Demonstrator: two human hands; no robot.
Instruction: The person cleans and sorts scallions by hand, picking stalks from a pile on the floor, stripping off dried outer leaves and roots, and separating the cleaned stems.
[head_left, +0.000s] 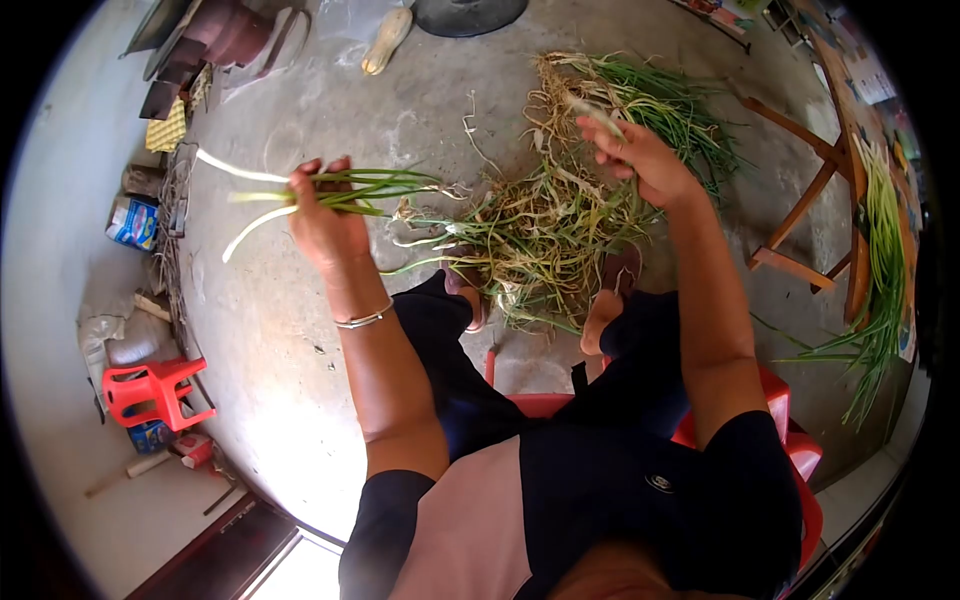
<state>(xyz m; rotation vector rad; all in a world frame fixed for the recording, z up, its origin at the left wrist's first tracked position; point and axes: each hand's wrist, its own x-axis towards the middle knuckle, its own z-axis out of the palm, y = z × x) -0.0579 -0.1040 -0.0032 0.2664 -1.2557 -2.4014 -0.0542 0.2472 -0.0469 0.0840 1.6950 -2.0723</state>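
Holding a bunch of spring onions point(350, 190), the left hand point(328, 215) is stretched out front above the floor point(420, 110), grip curled tight, white ends pointing left! Near the leafy heap point(550, 235), the right hand point(642, 160) pinches a pale, blurred strip point(597, 114); the shirt's point(590, 480) small logo point(660, 484) and the blue packet's point(132, 222) lettering are too small to read.

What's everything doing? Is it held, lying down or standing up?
Green and white spring onions: held in the bare left hand
Pale blurred plant strip: held in the bare right hand
Tangled yellowish heap: loose on the grey floor
Green leafy bunch: lying on the floor
Long green stalks: draped off the wooden table
Pale tan gourd: lying down
Small red plastic chair: standing upright
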